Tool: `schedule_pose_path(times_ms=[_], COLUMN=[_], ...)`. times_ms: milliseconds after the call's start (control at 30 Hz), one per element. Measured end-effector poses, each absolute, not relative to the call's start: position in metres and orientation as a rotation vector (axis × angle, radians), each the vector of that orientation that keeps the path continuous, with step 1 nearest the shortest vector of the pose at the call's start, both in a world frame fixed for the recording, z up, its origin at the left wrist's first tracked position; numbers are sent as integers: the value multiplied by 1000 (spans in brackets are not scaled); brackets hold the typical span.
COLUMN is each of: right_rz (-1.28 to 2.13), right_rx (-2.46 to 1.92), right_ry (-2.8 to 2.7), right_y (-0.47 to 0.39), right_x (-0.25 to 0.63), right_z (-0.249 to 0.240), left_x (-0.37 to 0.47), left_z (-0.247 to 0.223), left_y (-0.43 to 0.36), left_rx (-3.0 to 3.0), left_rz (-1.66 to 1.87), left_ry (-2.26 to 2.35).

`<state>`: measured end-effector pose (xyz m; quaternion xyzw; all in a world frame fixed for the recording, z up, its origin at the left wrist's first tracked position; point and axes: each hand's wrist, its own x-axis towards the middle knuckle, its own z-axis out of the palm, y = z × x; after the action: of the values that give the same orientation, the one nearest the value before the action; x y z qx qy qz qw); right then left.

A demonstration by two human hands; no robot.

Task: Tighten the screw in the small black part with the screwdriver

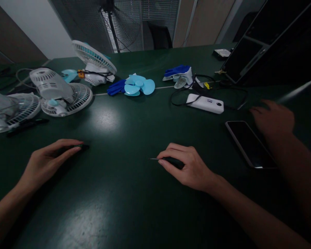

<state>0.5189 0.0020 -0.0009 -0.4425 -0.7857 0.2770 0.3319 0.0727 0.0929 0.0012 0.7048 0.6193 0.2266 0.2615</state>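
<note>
My left hand (48,159) rests low over the dark green table, thumb and fingertips pinching a small dark piece (85,147). What kind of piece it is, I cannot make out. To the right, my right hand (190,167) is closed around a screwdriver (174,162) with a dark handle. Its thin metal shaft points left, toward my left hand, and touches nothing. Bare tabletop (121,166) lies between the two hands.
White fans (64,93) with grilles stand at the left. Behind are a light-blue fan blade (139,85), blue-and-white gloves (178,72) and a white power bank (205,103) with a cable. At right, another person's hand (273,117) is beside a phone (248,143).
</note>
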Motion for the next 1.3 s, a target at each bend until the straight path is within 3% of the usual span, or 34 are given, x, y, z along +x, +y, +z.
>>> schedule_pose_path(times_ms=[300, 600, 1033, 1300], right_rz=[724, 726, 751, 744], right_rx=[-1151, -1159, -1170, -1184], right_ry=[-2054, -2052, -2050, -2050], right_y=[2, 2, 2, 2], right_x=[519, 519, 519, 518], right_z=[-2, -1, -1, -1], left_x=[65, 73, 77, 77], left_z=[2, -3, 10, 20], left_y=[97, 90, 100, 122], left_rx=[1851, 2152, 1583, 1532], left_rz=[539, 593, 479, 419], left_ry=[1649, 1678, 1783, 1758])
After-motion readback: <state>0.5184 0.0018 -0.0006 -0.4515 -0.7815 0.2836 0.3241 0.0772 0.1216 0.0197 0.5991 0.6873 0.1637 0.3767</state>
